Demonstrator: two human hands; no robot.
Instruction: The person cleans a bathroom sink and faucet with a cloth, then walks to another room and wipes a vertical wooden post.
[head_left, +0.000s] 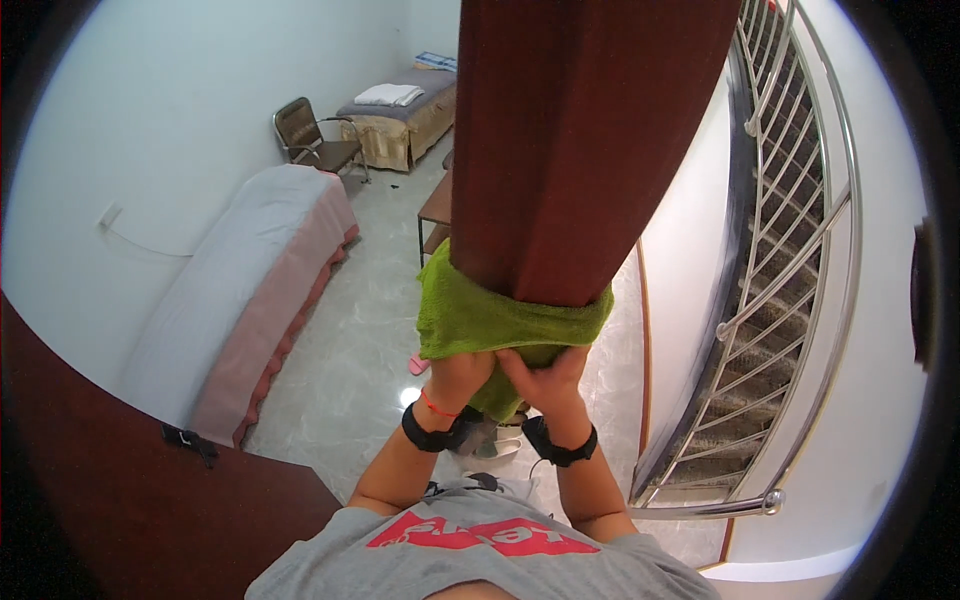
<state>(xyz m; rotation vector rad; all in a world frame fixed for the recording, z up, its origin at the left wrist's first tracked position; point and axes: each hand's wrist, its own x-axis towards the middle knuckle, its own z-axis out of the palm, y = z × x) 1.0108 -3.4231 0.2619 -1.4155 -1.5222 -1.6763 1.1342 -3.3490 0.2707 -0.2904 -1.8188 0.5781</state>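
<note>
A green towel [510,325] is wrapped across the lower visible end of a tall dark red-brown wooden panel [570,150], which looks like a door leaf seen edge-on. Under the towel's left part, my left hand [462,376] grips the cloth, its fingers mostly hidden by the fabric. Close beside it, my right hand [550,382] holds the cloth from the right, thumb pointing toward the left hand. Some of the towel hangs down between my wrists. Both wrists wear black bands, and a red string circles the left one.
To the left stands a narrow bed [225,270] with a pink skirt. Behind it are a chair [318,140] and another bed [400,115]. A stair railing [790,300] curves along the right. Another dark red-brown panel [200,510] with a black latch fills the lower left.
</note>
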